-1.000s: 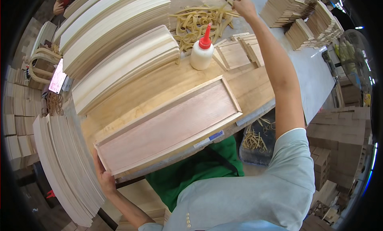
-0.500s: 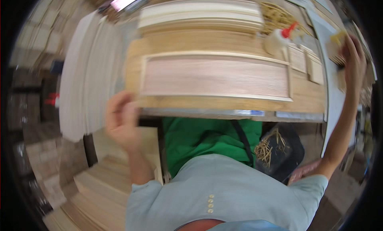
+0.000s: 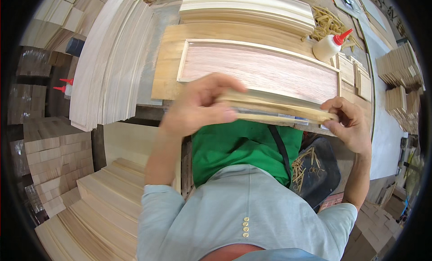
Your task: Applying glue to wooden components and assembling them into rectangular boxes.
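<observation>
My left hand [image 3: 198, 110] and my right hand [image 3: 348, 123] hold the two ends of a bundle of thin wooden strips [image 3: 274, 105], level in front of my chest. Just beyond the strips lies a long shallow wooden tray [image 3: 261, 69] with a reddish panel and pale rim, flat on the workbench [image 3: 166, 67]. A white glue bottle with a red cap [image 3: 330, 45] stands at the tray's far right corner, beside a heap of loose rubber bands [image 3: 330, 22].
Stacks of pale wooden boards [image 3: 108, 58] stand to the left and more lie behind the tray [image 3: 247, 9]. Small wood pieces [image 3: 400, 67] are piled at right. A dark bin with rubber bands [image 3: 315, 168] sits below the bench. Stacked planks [image 3: 90, 207] fill the lower left.
My right hand came back from the far right of the bench, and my left hand let go of the tray's corner. Both now grip a bundle of wooden strips in front of me.
</observation>
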Demonstrator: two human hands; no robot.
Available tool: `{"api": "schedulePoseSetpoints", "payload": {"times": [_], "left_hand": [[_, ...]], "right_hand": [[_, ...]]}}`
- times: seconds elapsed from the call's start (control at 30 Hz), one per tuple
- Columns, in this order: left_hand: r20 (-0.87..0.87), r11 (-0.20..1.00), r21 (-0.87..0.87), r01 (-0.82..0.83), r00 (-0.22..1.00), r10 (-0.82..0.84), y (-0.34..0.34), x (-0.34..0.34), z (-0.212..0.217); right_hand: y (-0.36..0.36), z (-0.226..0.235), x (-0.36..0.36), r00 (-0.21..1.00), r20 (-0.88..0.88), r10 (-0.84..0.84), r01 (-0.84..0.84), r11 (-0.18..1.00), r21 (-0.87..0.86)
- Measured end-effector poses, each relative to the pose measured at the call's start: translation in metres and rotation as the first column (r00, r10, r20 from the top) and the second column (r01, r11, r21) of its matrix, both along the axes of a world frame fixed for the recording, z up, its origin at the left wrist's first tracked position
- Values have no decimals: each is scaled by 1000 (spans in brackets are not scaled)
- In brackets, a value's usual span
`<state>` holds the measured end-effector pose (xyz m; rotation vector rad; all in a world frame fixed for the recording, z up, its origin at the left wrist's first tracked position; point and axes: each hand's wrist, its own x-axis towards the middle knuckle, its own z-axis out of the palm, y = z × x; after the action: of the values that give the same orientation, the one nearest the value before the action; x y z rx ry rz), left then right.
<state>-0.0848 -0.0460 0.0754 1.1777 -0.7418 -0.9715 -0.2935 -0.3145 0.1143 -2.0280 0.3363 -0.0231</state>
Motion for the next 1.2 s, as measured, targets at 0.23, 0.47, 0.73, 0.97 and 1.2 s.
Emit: {"api": "schedulePoseSetpoints", "payload": {"times": [0.23, 0.47, 0.73, 0.97, 1.2], "left_hand": [[410, 812, 362, -458, 861, 303, 59, 72, 12], [467, 811, 436, -391, 868, 168, 34, 93, 4], [339, 851, 470, -235, 938, 73, 26, 107, -9], [271, 871, 460, -171, 962, 46, 18, 108, -5], [312, 865, 420, -274, 939, 146, 24, 113, -18]], "right_hand": [[-79, -28, -21, 901, 45, -432, 434, 890, -142], [-92, -45, -11, 893, -85, -442, 423, 889, -177], [-90, -39, -3, 909, -225, -351, 345, 936, -64], [-93, -37, -16, 909, -249, -334, 343, 939, -7], [-99, -49, 3, 935, -209, -285, 295, 956, 14]]}}
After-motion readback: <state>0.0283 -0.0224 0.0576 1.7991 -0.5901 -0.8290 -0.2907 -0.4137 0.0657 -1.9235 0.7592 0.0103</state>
